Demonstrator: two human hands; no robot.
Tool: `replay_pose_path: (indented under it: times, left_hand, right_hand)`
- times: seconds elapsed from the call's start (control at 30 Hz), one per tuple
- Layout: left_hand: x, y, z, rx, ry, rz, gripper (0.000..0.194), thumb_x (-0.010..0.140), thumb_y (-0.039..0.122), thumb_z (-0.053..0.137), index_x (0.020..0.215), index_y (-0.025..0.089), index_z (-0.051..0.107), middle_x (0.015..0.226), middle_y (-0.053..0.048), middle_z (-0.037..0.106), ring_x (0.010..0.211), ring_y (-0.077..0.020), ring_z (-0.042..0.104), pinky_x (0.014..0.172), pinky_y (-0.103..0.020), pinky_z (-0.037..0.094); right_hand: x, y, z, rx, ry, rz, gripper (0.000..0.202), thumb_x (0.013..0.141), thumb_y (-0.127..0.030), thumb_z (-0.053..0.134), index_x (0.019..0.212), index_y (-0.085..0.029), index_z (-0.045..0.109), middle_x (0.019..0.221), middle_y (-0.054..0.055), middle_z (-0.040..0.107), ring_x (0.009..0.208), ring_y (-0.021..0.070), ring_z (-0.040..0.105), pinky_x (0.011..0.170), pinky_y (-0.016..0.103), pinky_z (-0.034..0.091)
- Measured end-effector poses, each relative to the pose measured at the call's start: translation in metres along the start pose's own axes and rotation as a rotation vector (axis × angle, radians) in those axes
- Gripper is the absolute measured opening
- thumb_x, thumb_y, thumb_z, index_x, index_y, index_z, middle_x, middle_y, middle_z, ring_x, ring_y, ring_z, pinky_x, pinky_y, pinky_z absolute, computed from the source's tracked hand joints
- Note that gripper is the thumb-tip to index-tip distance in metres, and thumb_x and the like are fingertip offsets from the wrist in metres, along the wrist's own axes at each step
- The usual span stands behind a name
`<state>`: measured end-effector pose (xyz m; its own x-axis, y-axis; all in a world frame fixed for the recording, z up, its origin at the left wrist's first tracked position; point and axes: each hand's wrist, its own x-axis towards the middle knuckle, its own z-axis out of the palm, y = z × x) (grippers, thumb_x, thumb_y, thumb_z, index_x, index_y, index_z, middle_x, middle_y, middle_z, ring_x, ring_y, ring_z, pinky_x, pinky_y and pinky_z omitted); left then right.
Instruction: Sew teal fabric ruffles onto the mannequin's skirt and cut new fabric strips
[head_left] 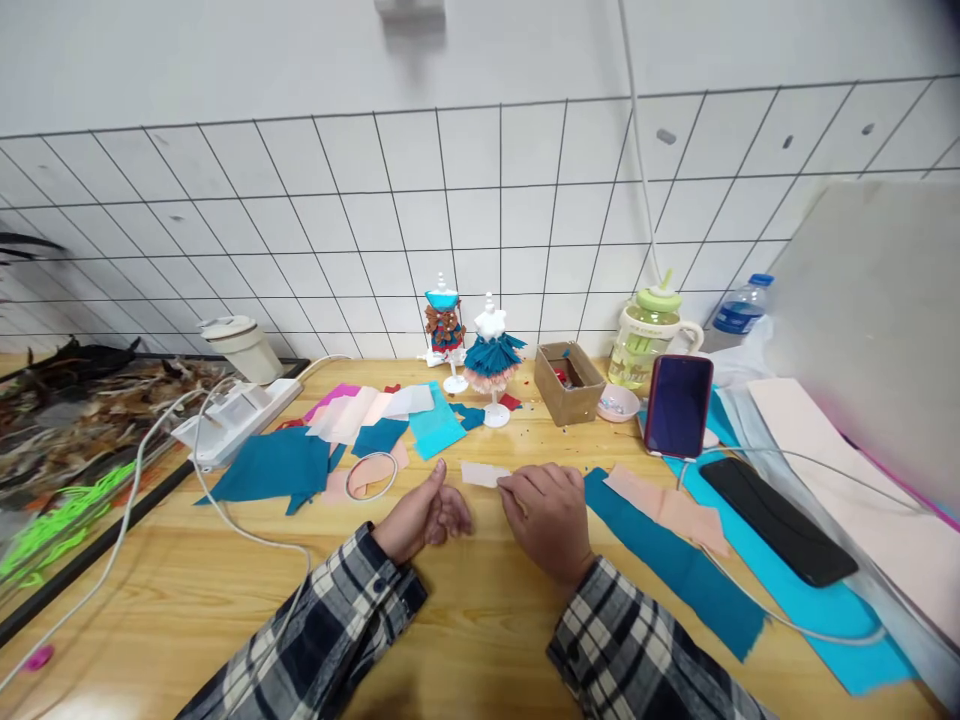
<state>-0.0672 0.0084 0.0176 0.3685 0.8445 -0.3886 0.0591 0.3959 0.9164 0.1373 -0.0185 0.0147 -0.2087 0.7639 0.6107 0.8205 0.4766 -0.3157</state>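
My right hand (547, 515) pinches the right end of a small pale pink strip (482, 474) between thumb and fingertips, just above the wooden table (465, 640). To its left, my left hand (426, 515) has its thumb raised and its fingers loosely curled, with nothing visible in it. Beyond both hands stands a small white dress form (490, 322) wearing a teal skirt with a peach layer (492, 360). Behind it is a second dress form (443, 335) with a turquoise top and brown ruffles. A white ring (372, 477) lies beside my left hand over peach scraps.
Teal cloth (270, 465) and a power strip (236, 420) lie left. A cardboard box (568, 385), pink dish (618, 403), phone (678, 405) and green-lidded jug (651, 340) stand back right. Teal strip (682, 565), peach pieces (667, 508) and a black case (778, 520) lie right.
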Motion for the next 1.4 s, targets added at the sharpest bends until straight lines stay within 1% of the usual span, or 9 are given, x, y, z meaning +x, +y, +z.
replay_pose_path:
  times: [0.07,0.17,0.27,0.37,0.6,0.7,0.8,1.2,1.4]
  left_hand:
    - [-0.004,-0.002,0.007,-0.166,-0.110,-0.111,0.077,0.083,0.075,0.028,0.079,0.010,0.069,0.078,-0.013,0.069,0.055,-0.0123,0.060,0.036,-0.016,0.026]
    - [-0.009,-0.002,0.012,-0.263,-0.038,-0.125,0.059,0.082,0.064,0.049,0.092,0.010,0.069,0.085,-0.012,0.069,0.068,-0.0155,0.067,0.043,-0.017,0.042]
    - [-0.012,-0.001,0.012,-0.265,0.035,-0.075,0.032,0.078,0.041,0.068,0.089,0.011,0.067,0.086,-0.010,0.070,0.074,-0.0176,0.068,0.052,-0.020,0.050]
    - [-0.013,-0.001,0.012,-0.292,0.034,-0.057,0.022,0.073,0.028,0.073,0.084,0.012,0.064,0.084,-0.008,0.069,0.073,-0.0169,0.069,0.053,-0.019,0.049]
    - [-0.009,-0.001,0.015,0.074,0.184,0.152,0.031,0.073,0.043,0.069,0.083,0.014,0.066,0.080,-0.006,0.069,0.077,-0.0174,0.064,0.061,-0.023,0.048]
    - [-0.007,-0.003,0.017,0.176,0.182,0.186,0.031,0.073,0.047,0.066,0.078,0.016,0.066,0.078,-0.003,0.069,0.076,-0.0179,0.063,0.064,-0.025,0.048]
    - [-0.007,-0.005,0.020,0.176,0.161,0.214,0.031,0.074,0.047,0.065,0.078,0.017,0.067,0.078,-0.002,0.068,0.074,-0.0165,0.061,0.067,-0.026,0.047]
    - [-0.009,-0.006,0.023,0.127,0.122,0.257,0.030,0.075,0.045,0.066,0.075,0.015,0.067,0.078,-0.004,0.069,0.075,-0.0166,0.059,0.070,-0.026,0.045]
    - [-0.008,-0.009,0.023,0.060,0.028,0.254,0.030,0.072,0.038,0.072,0.089,0.014,0.069,0.088,-0.005,0.070,0.077,-0.0160,0.059,0.071,-0.026,0.044]
  right_hand:
    - [0.000,0.001,-0.002,-0.028,-0.009,-0.054,0.019,0.093,-0.030,0.049,0.087,-0.026,0.067,0.083,0.002,0.065,0.081,0.0171,0.049,0.078,0.036,0.025]
    - [0.000,0.001,-0.005,-0.061,-0.029,-0.115,0.019,0.093,-0.029,0.049,0.088,-0.026,0.067,0.082,0.002,0.065,0.081,0.0171,0.048,0.077,0.036,0.024]
    - [0.000,-0.001,-0.007,-0.074,-0.031,-0.130,0.020,0.094,-0.029,0.049,0.088,-0.026,0.067,0.081,0.002,0.066,0.082,0.0175,0.048,0.079,0.037,0.023]
    - [0.000,-0.003,-0.009,-0.084,-0.045,-0.122,0.021,0.094,-0.028,0.047,0.087,-0.025,0.067,0.081,0.002,0.066,0.082,0.0177,0.048,0.080,0.038,0.023]
    - [-0.001,-0.007,-0.007,-0.016,-0.038,-0.053,0.024,0.090,-0.029,0.051,0.110,-0.022,0.064,0.096,0.006,0.064,0.089,0.0196,0.051,0.080,0.035,0.029]
    - [-0.003,-0.010,-0.002,0.055,-0.063,-0.082,0.021,0.090,-0.029,0.051,0.103,-0.022,0.065,0.095,0.006,0.063,0.089,0.0192,0.050,0.079,0.033,0.032]
    - [-0.005,-0.012,0.002,0.082,-0.100,-0.103,0.018,0.091,-0.028,0.050,0.092,-0.023,0.067,0.092,0.005,0.063,0.087,0.0189,0.050,0.079,0.033,0.032]
    - [-0.005,-0.011,0.004,0.124,-0.091,-0.058,0.016,0.092,-0.025,0.050,0.091,-0.022,0.065,0.088,0.004,0.066,0.087,0.0192,0.050,0.079,0.034,0.030]
    - [-0.005,-0.009,0.003,0.082,-0.055,-0.027,0.016,0.091,-0.025,0.050,0.092,-0.022,0.066,0.088,0.004,0.066,0.085,0.0188,0.052,0.078,0.034,0.029]
